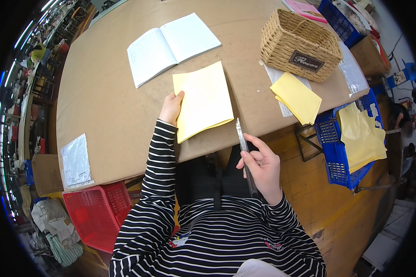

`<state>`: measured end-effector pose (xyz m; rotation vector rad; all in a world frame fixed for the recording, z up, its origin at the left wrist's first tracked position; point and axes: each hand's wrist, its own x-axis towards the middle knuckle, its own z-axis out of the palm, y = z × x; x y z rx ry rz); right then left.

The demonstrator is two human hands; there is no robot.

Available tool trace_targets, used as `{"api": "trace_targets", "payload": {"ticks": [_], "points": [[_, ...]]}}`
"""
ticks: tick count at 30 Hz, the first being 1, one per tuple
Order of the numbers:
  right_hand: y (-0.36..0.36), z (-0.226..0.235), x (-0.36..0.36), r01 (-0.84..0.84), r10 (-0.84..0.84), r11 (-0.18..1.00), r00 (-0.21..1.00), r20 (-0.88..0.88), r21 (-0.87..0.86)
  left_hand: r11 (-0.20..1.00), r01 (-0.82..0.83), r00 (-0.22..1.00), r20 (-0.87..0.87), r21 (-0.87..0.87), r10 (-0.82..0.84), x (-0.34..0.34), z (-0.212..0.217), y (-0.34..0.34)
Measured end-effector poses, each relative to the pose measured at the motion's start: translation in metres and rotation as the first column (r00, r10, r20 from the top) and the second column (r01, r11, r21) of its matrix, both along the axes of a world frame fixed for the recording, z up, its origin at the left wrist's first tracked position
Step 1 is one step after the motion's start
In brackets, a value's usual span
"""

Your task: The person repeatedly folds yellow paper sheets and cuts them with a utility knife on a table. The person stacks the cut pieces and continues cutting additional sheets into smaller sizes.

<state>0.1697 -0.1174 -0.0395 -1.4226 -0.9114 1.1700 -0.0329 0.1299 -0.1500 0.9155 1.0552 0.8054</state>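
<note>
My left hand (pixel 172 107) grips the left edge of a folded sheet of yellow paper (pixel 204 99), thumb on top. The paper lies at the table's near edge, its lower end slightly raised and its fold layers showing. In my right hand (pixel 262 166) is a utility knife (pixel 244 150) with a slim blade, pointing away from me. The fingers close round its handle, and the blade tip sits just right of the paper's lower right corner, apart from it. Beyond the paper lies an open notebook (pixel 173 46) with white pages.
A wicker basket (pixel 300 44) stands at the far right of the brown-covered table (pixel 101 92), with folded yellow paper (pixel 296 98) before it. A blue crate (pixel 333 159) with yellow sheets (pixel 360 138) is below the right edge. A red crate (pixel 94 214) stands lower left, near a plastic-covered sheet (pixel 76 161).
</note>
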Motion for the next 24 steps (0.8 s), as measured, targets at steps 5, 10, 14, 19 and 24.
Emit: {"api": "trace_targets", "payload": {"ticks": [5, 10, 14, 19, 24], "points": [[0.001, 0.008, -0.005, -0.041, 0.040, 0.999, 0.997, 0.068, 0.011, 1.000, -0.022, 0.999, -0.037, 0.021, 0.022, -0.003, -0.002, -0.001], [0.004, 0.008, -0.005, -0.109, 0.110, 0.994, 0.988, 0.109, -0.020, 0.997, -0.069, 0.996, -0.047, 0.035, 0.071, -0.004, -0.010, -0.002], [0.007, 0.005, -0.004, -0.111, 0.117, 0.992, 0.988, 0.103, -0.058, 0.993, -0.091, 0.984, -0.148, 0.080, 0.102, -0.004, -0.015, -0.003], [0.005, -0.013, 0.005, -0.103, 0.117, 0.981, 0.990, 0.077, -0.161, 0.909, 0.059, 0.820, -0.540, 0.412, 0.192, -0.002, -0.004, -0.006], [0.012, -0.060, -0.004, -0.109, 0.125, 0.968, 0.991, 0.056, -0.228, 0.827, 0.356, 0.291, -0.892, 0.436, 0.345, 0.011, 0.025, -0.021]]}}
